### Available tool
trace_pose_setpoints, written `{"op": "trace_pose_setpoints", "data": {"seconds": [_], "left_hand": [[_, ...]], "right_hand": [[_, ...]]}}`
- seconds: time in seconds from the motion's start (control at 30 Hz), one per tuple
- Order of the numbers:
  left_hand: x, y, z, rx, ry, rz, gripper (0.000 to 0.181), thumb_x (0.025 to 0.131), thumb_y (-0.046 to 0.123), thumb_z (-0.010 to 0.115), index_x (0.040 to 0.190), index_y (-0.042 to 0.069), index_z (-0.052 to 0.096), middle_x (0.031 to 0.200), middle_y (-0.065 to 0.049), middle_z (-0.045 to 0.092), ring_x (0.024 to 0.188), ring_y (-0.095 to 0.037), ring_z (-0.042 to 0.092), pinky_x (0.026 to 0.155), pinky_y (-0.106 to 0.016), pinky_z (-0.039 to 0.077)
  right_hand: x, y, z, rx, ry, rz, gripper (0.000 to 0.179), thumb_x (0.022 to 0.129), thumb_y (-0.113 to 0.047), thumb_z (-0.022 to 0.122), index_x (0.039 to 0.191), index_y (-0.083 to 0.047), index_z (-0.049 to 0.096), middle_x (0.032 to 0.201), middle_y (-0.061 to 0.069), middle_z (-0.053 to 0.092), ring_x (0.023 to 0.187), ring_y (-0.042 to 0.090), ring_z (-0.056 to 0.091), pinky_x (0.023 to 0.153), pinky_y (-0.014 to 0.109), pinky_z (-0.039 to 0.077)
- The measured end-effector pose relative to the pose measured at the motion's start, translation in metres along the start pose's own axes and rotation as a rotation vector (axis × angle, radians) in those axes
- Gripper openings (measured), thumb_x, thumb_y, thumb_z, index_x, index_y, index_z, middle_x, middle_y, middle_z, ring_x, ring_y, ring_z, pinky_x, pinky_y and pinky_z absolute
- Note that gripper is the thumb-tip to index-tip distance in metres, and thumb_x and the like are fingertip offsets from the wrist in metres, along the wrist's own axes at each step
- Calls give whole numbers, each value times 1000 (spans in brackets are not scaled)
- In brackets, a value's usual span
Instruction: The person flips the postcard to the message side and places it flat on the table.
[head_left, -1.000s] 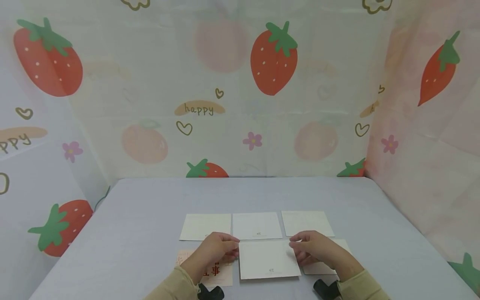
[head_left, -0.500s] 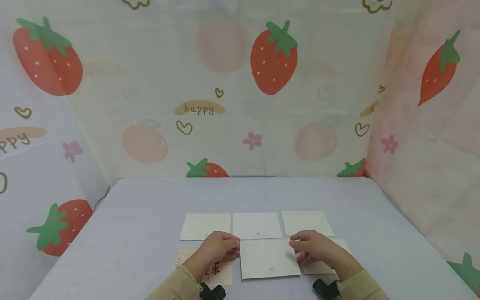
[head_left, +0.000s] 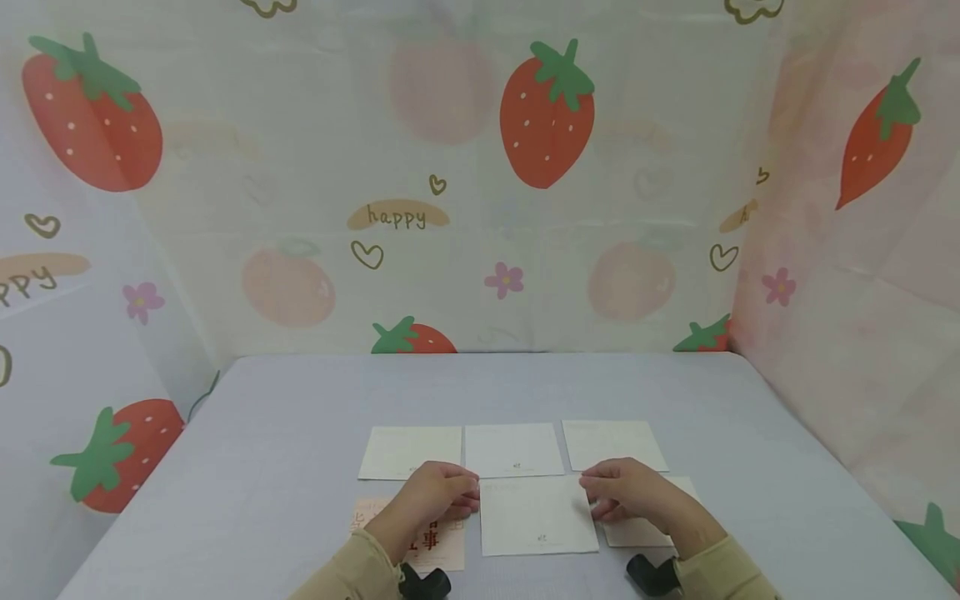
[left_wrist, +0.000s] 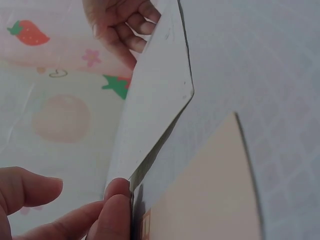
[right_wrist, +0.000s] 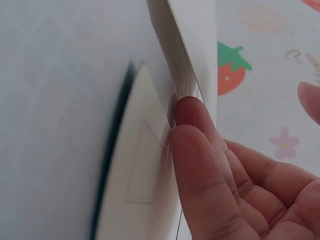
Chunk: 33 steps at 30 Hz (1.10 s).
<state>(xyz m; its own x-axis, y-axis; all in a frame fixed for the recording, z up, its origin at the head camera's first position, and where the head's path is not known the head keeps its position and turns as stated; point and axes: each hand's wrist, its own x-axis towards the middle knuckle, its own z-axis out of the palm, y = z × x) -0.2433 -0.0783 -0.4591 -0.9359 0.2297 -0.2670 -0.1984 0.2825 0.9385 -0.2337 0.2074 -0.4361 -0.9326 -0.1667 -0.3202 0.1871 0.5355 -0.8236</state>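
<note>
In the middle of the near row lies a white card point(head_left: 538, 517) with a small printed mark near its lower edge. My left hand point(head_left: 437, 497) touches its left edge with the fingertips point(left_wrist: 116, 200), the thumb point(left_wrist: 37, 192) held apart from the card. On the opposite side, my right hand point(head_left: 633, 497) has its fingertips point(right_wrist: 192, 117) against the right edge, thumb also apart. A pale pink card with red characters point(head_left: 442, 550) is partly hidden beneath the left hand. Under the right hand shows another white card point(head_left: 637, 535), partly covered; a printed rectangle outline is on it in the right wrist view.
Three more white cards form the far row: a left one point(head_left: 412, 446), a middle one point(head_left: 513, 450) and a right one point(head_left: 615, 444). They lie on a white-covered table point(head_left: 300, 417). Strawberry-printed cloth point(head_left: 465, 167) walls off the back and both sides.
The middle near card has shifted very slightly, and the shadow along its near edge has thinned. Both hands stay almost in the same place at its sides.
</note>
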Motion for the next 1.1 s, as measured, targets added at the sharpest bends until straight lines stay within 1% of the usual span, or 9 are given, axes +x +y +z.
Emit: {"op": "trace_pose_setpoints", "data": {"seconds": [0.1, 0.33, 0.57, 0.87, 1.1], "left_hand": [[0, 0, 0, 7, -4, -1, 24, 87, 14, 54, 100, -3, 64, 78, -6, 68, 71, -14, 65, 65, -27, 54], [-1, 1, 0, 12, -12, 2, 25, 88, 16, 53, 101, -2, 64, 80, -6, 67, 72, -14, 65, 66, -27, 54], [-3, 3, -2, 0, -15, 5, 25, 89, 13, 52, 104, -5, 63, 82, -7, 67, 74, -15, 66, 66, -26, 54], [-2, 4, -11, -40, 29, 0, 28, 90, 15, 54, 109, -5, 61, 84, -9, 67, 73, -14, 65, 66, -26, 54], [-2, 4, -18, -50, 21, 0, 30, 90, 16, 55, 111, -4, 60, 90, -10, 67, 75, -14, 65, 67, -27, 54]], "right_hand": [[0, 0, -1, 3, 9, -4, 39, 88, -28, 60, 111, 2, 60, 82, 6, 63, 69, 17, 62, 63, 32, 53], [-1, 0, -3, 37, -8, -35, 39, 88, -26, 59, 112, 4, 59, 84, 7, 63, 71, 17, 62, 65, 31, 53], [-2, -1, -6, 45, -18, -51, 38, 88, -26, 59, 110, 5, 59, 86, 7, 64, 74, 17, 63, 67, 31, 53], [1, -2, -6, 22, 61, -20, 29, 89, -21, 58, 106, 3, 62, 84, 7, 66, 72, 18, 64, 64, 31, 54], [3, -11, -4, 20, 99, -21, 27, 89, -19, 58, 106, 2, 62, 87, 7, 66, 74, 18, 64, 65, 31, 54]]}}
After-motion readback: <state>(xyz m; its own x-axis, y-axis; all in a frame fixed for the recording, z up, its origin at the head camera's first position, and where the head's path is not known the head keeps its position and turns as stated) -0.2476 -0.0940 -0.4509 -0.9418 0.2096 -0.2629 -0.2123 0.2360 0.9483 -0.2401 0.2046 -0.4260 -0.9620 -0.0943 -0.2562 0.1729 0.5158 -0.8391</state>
